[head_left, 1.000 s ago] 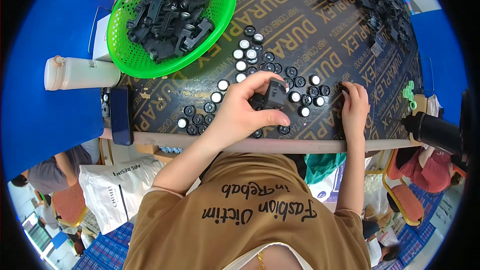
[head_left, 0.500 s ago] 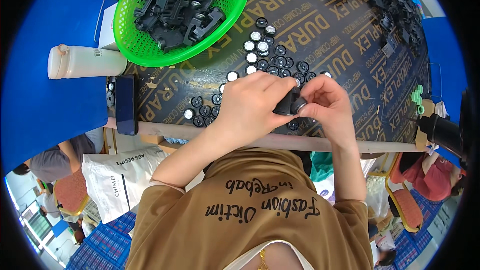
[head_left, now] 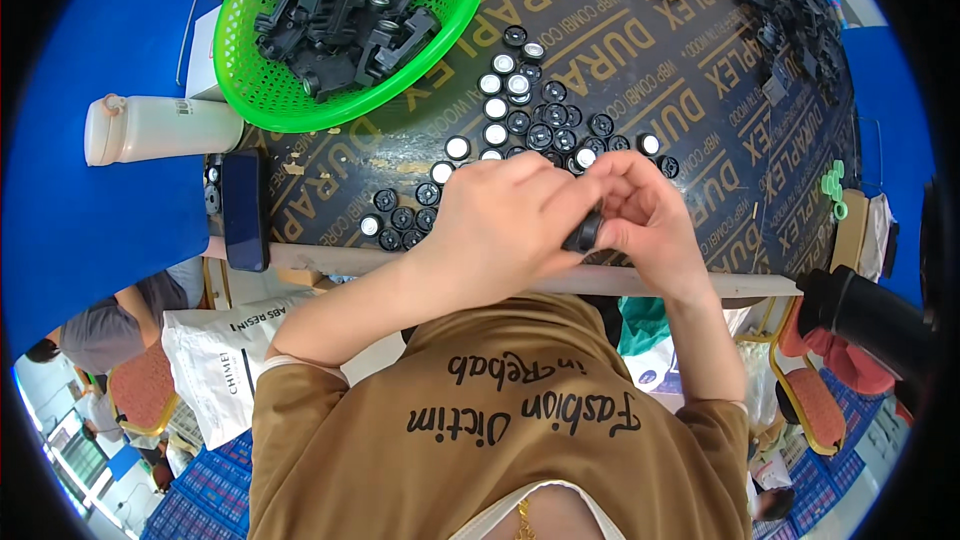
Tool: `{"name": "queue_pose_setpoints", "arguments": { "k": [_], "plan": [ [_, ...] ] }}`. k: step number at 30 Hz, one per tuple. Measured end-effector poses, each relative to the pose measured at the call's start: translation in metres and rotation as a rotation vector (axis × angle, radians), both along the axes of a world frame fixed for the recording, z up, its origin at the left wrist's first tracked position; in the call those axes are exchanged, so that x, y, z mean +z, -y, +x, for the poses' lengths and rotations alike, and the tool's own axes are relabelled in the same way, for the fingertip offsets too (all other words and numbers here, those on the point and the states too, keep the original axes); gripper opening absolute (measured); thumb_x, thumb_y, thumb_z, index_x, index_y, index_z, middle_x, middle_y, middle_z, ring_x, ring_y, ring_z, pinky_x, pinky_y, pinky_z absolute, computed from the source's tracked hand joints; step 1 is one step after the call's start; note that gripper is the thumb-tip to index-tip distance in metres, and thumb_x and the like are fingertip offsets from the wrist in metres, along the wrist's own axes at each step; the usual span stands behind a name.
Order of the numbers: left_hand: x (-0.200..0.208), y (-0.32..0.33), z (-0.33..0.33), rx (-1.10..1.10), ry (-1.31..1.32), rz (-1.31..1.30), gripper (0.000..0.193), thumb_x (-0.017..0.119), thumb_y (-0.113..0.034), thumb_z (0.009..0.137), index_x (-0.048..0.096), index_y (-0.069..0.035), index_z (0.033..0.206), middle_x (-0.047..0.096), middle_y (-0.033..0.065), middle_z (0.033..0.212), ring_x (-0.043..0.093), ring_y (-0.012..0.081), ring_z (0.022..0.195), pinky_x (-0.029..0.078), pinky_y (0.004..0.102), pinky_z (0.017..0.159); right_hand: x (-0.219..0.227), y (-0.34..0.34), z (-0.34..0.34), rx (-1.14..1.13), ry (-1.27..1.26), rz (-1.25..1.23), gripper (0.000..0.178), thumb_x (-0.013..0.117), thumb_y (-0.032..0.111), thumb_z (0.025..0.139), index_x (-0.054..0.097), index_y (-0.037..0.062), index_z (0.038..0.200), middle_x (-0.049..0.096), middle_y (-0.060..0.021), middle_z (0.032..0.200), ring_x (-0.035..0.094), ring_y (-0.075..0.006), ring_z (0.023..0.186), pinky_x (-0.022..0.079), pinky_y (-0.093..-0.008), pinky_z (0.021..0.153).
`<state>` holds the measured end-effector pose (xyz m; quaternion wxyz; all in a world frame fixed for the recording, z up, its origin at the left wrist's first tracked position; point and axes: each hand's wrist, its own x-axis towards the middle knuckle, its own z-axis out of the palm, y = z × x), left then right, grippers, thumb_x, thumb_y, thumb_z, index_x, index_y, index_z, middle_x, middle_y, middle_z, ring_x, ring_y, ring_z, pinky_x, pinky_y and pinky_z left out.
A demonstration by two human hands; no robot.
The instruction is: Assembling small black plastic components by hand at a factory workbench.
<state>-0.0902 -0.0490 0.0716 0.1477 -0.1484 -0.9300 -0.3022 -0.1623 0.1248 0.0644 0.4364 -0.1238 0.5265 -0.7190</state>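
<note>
Near the table's front edge, my left hand is closed around a black plastic toy-car chassis part, most of it hidden by the fingers. My right hand meets it from the right, thumb and fingers closed at the end of the same part. Whether a separate small piece sits in the right fingertips cannot be made out. Just beyond both hands lie several small black toy wheels, some with silver-white faces up. More wheels lie left of my left wrist.
A green plastic basket full of black chassis parts stands at the far left. More black parts are heaped far right. A white bottle and a phone lie left; green rings and a black cylindrical object are right.
Both hands have turned slightly and drawn closer together around the chassis part, which now shows less between the fingers. The view has shifted a little.
</note>
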Motion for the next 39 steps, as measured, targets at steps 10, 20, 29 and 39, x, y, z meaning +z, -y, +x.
{"name": "queue_pose_setpoints", "arguments": {
  "k": [10, 20, 29, 39],
  "plan": [
    [-0.032, 0.009, -0.016, 0.055, 0.716, 1.907, 0.035, 0.047, -0.04, 0.092, 0.047, -0.01, 0.111, 0.061, 0.0114, 0.081, 0.062, 0.0184, 0.074, 0.04, 0.0195, 0.045, -0.037, -0.053, -0.035, -0.146, -1.385, 0.748, 0.025, 0.048, -0.009, 0.074, 0.058, 0.0024, 0.094, 0.057, -0.0127, 0.097, 0.054, -0.0316, 0.09, 0.043, -0.0377, 0.078],
    [-0.023, -0.016, -0.027, 0.123, 0.734, 2.285, 0.034, 0.047, -0.045, 0.09, 0.048, -0.014, 0.104, 0.057, 0.0086, 0.078, 0.057, 0.0184, 0.073, 0.044, 0.0224, 0.049, 0.008, 0.008, 0.014, -0.214, -1.135, 0.19, 0.02, 0.06, -0.007, 0.071, 0.059, -0.0006, 0.09, 0.053, -0.0072, 0.094, 0.05, -0.0174, 0.08, 0.04, -0.0247, 0.073],
    [-0.001, -0.022, -0.018, 0.222, 0.603, 2.036, 0.037, 0.049, -0.046, 0.089, 0.05, -0.012, 0.105, 0.058, 0.004, 0.081, 0.056, 0.0105, 0.066, 0.045, 0.0205, 0.051, 0.014, 0.021, 0.001, -0.239, -1.371, 0.109, 0.019, 0.069, 0.008, 0.061, 0.069, 0.0116, 0.08, 0.061, -0.0073, 0.096, 0.056, -0.0279, 0.089, 0.047, -0.033, 0.071],
    [0.001, -0.034, -0.011, 0.234, 0.488, 2.019, 0.033, 0.062, -0.028, 0.086, 0.051, -0.006, 0.108, 0.058, 0.0054, 0.087, 0.056, 0.0096, 0.076, 0.049, 0.0224, 0.063, 0.009, 0.022, 0.011, -0.256, -1.426, 0.09, 0.015, 0.067, 0.002, 0.064, 0.063, 0.0064, 0.078, 0.062, -0.009, 0.092, 0.056, -0.0288, 0.091, 0.05, -0.0375, 0.076]
  ]
}}
